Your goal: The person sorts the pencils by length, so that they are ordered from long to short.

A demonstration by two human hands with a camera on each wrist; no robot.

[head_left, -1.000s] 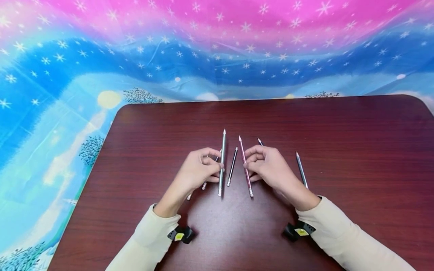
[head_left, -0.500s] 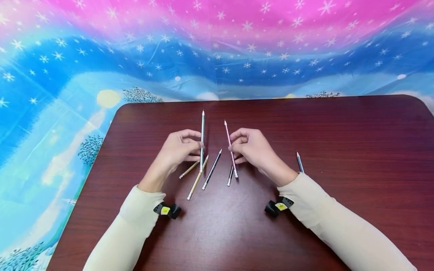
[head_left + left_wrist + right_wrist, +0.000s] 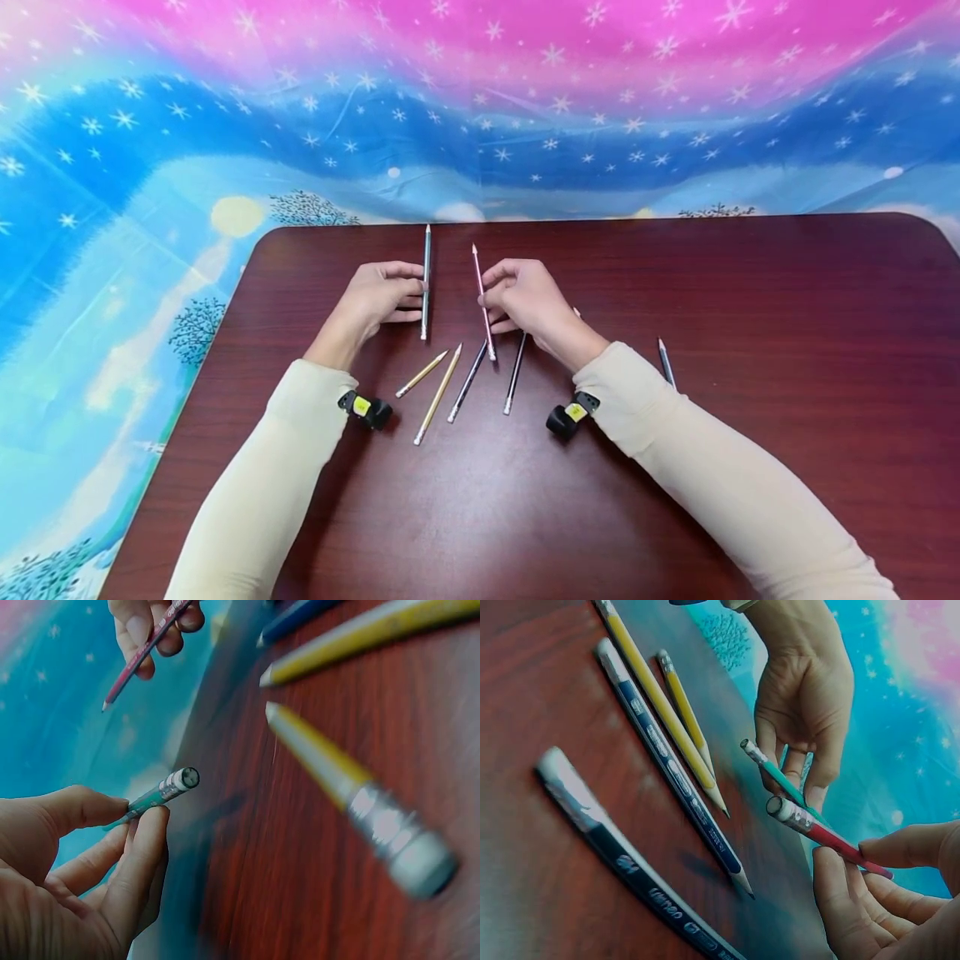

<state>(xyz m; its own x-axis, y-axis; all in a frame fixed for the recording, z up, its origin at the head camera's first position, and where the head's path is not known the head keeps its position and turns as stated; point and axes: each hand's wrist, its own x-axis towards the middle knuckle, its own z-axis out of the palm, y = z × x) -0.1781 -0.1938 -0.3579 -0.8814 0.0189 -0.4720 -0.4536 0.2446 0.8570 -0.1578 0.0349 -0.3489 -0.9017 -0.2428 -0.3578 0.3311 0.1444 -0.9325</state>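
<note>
My left hand [image 3: 375,302] pinches a green pencil [image 3: 427,260] between thumb and fingers, its point away from me and its eraser end towards me. A short gap to the right, my right hand [image 3: 527,296] pinches a red pencil [image 3: 477,268] the same way. Both appear raised off the table in the wrist views. Nearer me lie a short yellow pencil [image 3: 422,373], a longer yellow pencil [image 3: 438,396], a dark blue pencil [image 3: 467,385] and a black pencil [image 3: 514,377]. My right hand hides the black pencil's far end.
A dark pencil [image 3: 665,360] lies at the right, partly behind my right sleeve [image 3: 690,433]. One small tip [image 3: 577,312] shows beside my right wrist. The brown wooden table [image 3: 787,333] ends at a printed snowflake cloth [image 3: 480,108].
Both hands have moved away from me and leftwards, carrying the green and red pencils. The yellow and dark blue pencils have come into fuller view; the lying pencils stay put.
</note>
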